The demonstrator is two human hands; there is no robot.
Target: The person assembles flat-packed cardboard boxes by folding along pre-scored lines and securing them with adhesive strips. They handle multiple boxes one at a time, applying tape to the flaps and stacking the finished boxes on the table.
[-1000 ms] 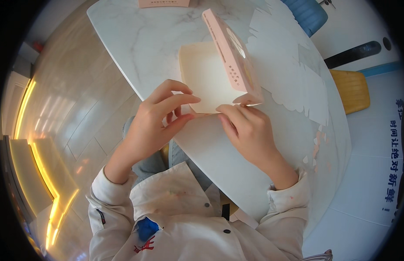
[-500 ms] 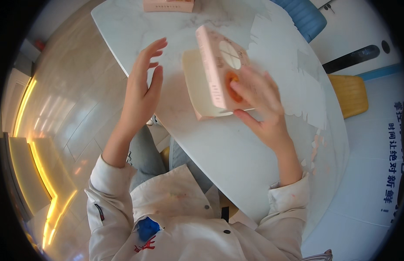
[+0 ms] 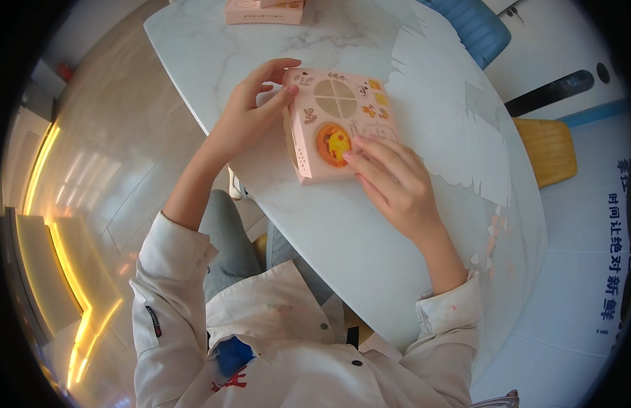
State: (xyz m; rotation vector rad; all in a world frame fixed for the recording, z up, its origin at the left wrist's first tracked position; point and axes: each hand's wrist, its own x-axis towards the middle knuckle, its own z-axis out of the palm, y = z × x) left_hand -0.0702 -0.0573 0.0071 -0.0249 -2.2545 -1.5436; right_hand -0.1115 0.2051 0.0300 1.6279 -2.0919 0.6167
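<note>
A pale pink pastry box (image 3: 334, 126) rests on the marble-patterned table in front of me. Its lid lies down over the base, with a round divided window and a printed egg tart on top. A strip of the base shows along the left side. My left hand (image 3: 258, 102) is at the far left corner, thumb on the lid and fingers bent round the edge. Over the near right part of the lid lies my right hand (image 3: 397, 187), its fingertips on the top and its thumb by the front edge.
Another pink box (image 3: 263, 13) stands at the table's far edge. White paper-like sheets (image 3: 441, 115) with ragged edges lie to the right on the table (image 3: 315, 224), and small scraps (image 3: 493, 234) lie nearer. A blue chair (image 3: 475, 30) and a yellow chair (image 3: 544, 153) stand beyond.
The box lid has swung down from its tilted position onto the base. My left hand has moved right to the box's corner, and my right hand has come down with the lid.
</note>
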